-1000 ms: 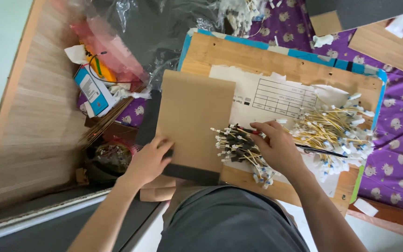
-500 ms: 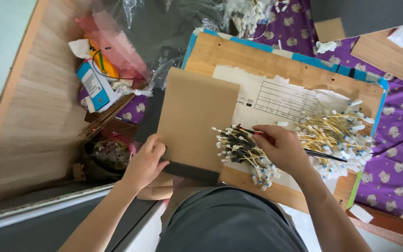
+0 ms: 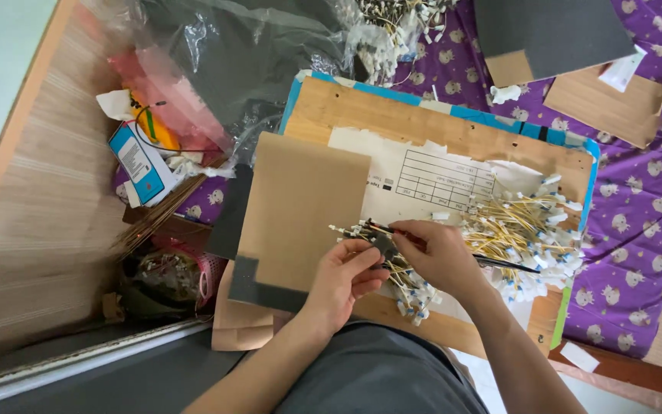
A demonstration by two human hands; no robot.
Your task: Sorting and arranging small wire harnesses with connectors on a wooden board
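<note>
A purple patterned cloth (image 3: 637, 207) covers the surface, and on it lies the wooden board (image 3: 392, 123) with the blue edge that serves as the work surface; everything else is told from this board. Beyond its far left corner lies crumpled clear plastic wrap (image 3: 224, 54) over dark and red bags. A printed paper sheet (image 3: 453, 180) is stuck flat on the board's middle, likely as a reference close to the work. A tan cardboard sheet (image 3: 300, 211) rests over the board's left part, its near corner hanging past the edge. On the board's right part sits a heap of yellow wires with white plugs (image 3: 526, 234), loose and within easy reach. Between the cardboard and the heap, at the board's near edge, the left hand (image 3: 342, 284) and the right hand (image 3: 438, 257) meet over a small bundle of wires (image 3: 381, 245). The left hand's fingers curl and pinch the bundle from below, seemingly to steady it; the right hand closes on it from above, also pinching a thin dark stick (image 3: 511, 264) that points towards the heap.
</note>
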